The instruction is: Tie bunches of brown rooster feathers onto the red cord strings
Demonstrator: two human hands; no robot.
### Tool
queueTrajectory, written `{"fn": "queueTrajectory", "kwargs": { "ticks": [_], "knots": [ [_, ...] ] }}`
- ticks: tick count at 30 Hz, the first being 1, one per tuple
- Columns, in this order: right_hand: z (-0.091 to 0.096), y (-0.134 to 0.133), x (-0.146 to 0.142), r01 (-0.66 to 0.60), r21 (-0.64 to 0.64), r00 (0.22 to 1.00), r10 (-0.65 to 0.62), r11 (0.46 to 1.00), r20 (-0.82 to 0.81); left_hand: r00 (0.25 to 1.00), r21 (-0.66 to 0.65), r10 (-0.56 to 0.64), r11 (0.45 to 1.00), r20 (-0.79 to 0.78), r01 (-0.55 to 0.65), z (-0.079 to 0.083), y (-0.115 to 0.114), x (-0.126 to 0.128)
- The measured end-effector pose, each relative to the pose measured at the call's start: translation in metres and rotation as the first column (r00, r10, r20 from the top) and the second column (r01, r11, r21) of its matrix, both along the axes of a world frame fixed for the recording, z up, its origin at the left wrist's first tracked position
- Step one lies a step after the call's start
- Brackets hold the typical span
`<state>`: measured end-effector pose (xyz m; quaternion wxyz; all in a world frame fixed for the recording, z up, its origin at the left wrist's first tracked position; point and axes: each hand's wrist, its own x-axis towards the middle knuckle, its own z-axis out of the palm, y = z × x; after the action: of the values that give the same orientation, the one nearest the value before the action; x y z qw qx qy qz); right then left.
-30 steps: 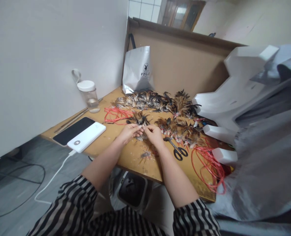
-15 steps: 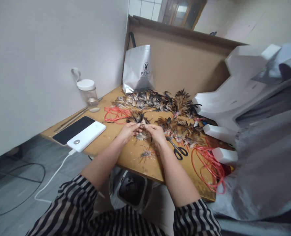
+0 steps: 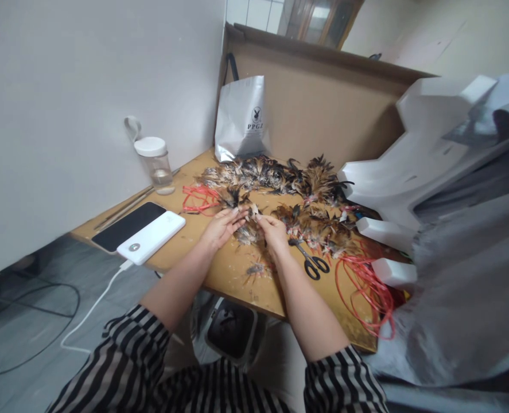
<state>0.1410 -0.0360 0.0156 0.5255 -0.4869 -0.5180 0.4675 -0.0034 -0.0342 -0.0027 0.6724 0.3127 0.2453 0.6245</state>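
Note:
My left hand (image 3: 222,228) is turned partly palm up, with the thumb and fingertips at a tuft of dark and brown feathers (image 3: 233,197) that sticks out beyond them. My right hand (image 3: 274,232) pinches a small brown and pale feather (image 3: 253,211) between thumb and forefinger, just right of the left fingertips. Below the hands, loose greyish feathers (image 3: 246,235) lie on the wooden table (image 3: 237,285), with a small feather scrap (image 3: 255,268) nearer the front edge. Black-handled scissors (image 3: 313,265) rest to the right of my right wrist.
Feather bundles (image 3: 271,175) line the back, and more bundles (image 3: 323,226) lie at right. Red plastic strands (image 3: 200,199) lie left, with others (image 3: 361,292) right. A phone (image 3: 129,226), power bank (image 3: 151,238), lidded cup (image 3: 156,163), silver bag (image 3: 240,120) and white foam (image 3: 375,166) surround them.
My hands have parted slightly, the left shifting left with the dark feather tuft. The left fingers have straightened, and a small feather now shows at the right fingertips.

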Motion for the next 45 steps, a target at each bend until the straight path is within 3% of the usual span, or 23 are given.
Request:
{"fn": "queueTrajectory", "kwargs": {
  "ticks": [4,10,14,19,23,28,33,45],
  "knots": [
    [-0.003,-0.001,-0.002,-0.028,0.046,0.999,0.026,0.999,0.044,0.999,0.007,-0.031,0.999,-0.040,0.031,0.000,-0.001,0.002],
    [-0.008,-0.001,-0.004,-0.222,0.089,0.959,0.202,0.971,0.198,0.997,0.023,-0.006,1.000,-0.079,0.008,-0.003,0.001,0.003],
    [-0.004,0.000,0.002,-0.231,0.063,0.968,0.223,0.971,0.117,0.990,0.046,-0.003,0.999,-0.140,0.009,-0.004,0.001,0.004],
    [0.000,-0.001,0.008,-0.277,-0.105,0.961,0.278,0.955,-0.004,0.966,0.061,-0.054,0.996,-0.252,0.072,-0.004,-0.001,0.009],
    [0.000,-0.001,0.007,-0.339,-0.185,0.939,0.318,0.923,-0.135,0.965,0.061,-0.058,0.995,-0.257,0.076,-0.005,-0.001,0.010],
    [0.003,0.002,0.008,-0.239,-0.113,0.950,0.208,0.964,-0.232,0.976,0.014,-0.030,0.999,-0.217,0.034,-0.005,0.000,0.006],
    [0.005,0.001,0.005,-0.123,0.003,0.966,0.120,0.992,-0.229,0.945,-0.038,-0.130,0.992,-0.301,0.124,-0.006,-0.002,0.005],
    [-0.005,0.005,0.004,-0.103,0.089,0.994,0.100,0.991,0.037,0.933,-0.073,-0.204,0.979,-0.296,0.191,-0.009,0.000,0.005]
  ]
}}
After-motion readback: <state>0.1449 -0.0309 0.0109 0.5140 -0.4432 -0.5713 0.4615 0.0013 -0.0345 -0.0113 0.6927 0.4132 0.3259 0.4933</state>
